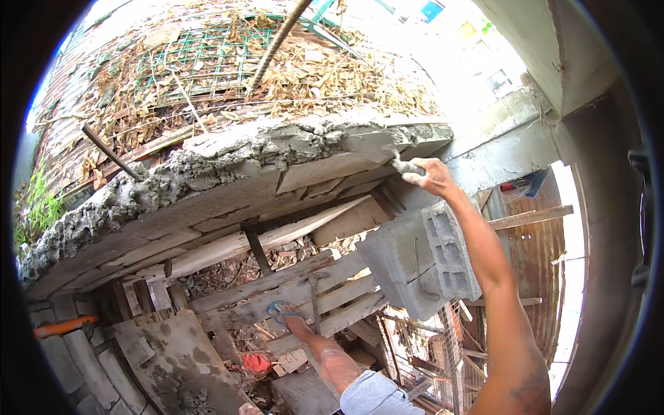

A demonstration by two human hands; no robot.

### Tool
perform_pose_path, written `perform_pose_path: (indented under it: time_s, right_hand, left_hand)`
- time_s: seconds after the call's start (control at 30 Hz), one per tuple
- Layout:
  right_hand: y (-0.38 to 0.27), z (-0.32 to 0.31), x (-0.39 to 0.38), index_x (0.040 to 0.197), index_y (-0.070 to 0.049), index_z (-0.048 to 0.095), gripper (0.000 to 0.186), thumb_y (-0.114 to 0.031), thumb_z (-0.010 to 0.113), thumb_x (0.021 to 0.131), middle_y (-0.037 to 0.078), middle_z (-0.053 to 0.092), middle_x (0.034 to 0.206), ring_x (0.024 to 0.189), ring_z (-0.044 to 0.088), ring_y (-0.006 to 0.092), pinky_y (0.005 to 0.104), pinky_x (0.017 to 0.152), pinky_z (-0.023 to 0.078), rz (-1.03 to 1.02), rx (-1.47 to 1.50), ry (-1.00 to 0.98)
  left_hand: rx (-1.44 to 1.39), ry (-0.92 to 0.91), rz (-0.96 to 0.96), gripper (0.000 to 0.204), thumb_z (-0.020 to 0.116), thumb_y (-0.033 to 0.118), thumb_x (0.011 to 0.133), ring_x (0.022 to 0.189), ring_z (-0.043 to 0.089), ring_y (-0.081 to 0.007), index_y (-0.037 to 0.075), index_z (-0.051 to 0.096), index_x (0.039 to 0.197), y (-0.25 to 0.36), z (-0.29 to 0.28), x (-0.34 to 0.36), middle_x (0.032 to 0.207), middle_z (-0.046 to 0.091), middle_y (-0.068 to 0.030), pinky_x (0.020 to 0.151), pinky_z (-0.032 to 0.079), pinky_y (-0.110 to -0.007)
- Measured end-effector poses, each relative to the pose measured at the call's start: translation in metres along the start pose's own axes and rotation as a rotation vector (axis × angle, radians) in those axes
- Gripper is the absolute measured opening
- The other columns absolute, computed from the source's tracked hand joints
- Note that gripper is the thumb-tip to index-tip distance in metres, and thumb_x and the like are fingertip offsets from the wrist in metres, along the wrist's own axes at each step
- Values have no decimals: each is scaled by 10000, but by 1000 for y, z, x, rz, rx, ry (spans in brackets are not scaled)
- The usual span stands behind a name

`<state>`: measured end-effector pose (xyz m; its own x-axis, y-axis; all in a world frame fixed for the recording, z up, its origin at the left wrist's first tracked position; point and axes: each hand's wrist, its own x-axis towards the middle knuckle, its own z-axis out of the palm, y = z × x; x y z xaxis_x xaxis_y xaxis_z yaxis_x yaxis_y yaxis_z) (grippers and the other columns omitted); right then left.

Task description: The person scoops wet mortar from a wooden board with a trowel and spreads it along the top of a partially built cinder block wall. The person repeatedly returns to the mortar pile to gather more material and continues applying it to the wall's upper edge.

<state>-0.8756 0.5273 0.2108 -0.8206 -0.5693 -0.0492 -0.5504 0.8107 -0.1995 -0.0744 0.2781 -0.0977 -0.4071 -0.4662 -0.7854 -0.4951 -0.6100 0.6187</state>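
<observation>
My right hand point(434, 178), its arm stretched up from the lower right, is closed around the handle of a mortar-smeared trowel point(413, 168). The trowel's blade lies against the wet grey mortar point(290, 145) along the top edge of a block wall point(318, 174). Rough, lumpy mortar runs left along that edge, while the patch by the blade looks smoother. At the bottom edge, a small skin-toned part that may be my left hand point(250, 409) shows; its fingers cannot be made out. Close by is a board point(173, 339) with wet mortar on it.
Hollow concrete blocks point(453, 252) stand below my right arm. My foot in a blue flip-flop point(282, 311) rests on wooden planks point(346, 280). Steel bars point(111, 152) stick up along the wall, before a leaf-covered roof point(207, 69). A concrete beam point(505, 149) lies right.
</observation>
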Motion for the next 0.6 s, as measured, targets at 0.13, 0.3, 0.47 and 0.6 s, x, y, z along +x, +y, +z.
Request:
perform_pose_path:
  time_s: [0.13,0.3,0.47,0.6]
  right_hand:
    - [32,-9,-12,975,-96,706,364,-412,699,796,112,700,849,774,664,263,376,695,502,46,-67,-20]
    - [65,9,-24,961,-36,697,344,-347,689,814,68,623,753,659,551,143,318,626,453,221,278,-156]
    - [16,53,-91,1125,-1,676,376,-270,662,863,119,687,908,844,623,211,338,814,476,217,182,64]
    - [-80,133,-181,1169,18,620,335,-110,648,860,108,651,1094,1011,612,209,318,924,463,250,391,-74]
  left_hand:
    - [200,-49,-25,333,569,211,951,902,616,-223,97,490,1254,-29,-15,-3,1077,621,-96,747,542,-356]
    - [223,-190,-146,516,598,366,950,998,649,-250,140,394,1367,-49,-1,4,1171,641,-108,818,534,-401]
    - [-198,-29,-107,295,616,192,943,830,626,-143,17,583,1178,-32,37,-15,920,610,-46,733,537,-288]
    - [-136,94,-119,315,605,197,967,994,592,-107,12,561,1217,-46,31,-45,1047,626,-47,851,499,-259]
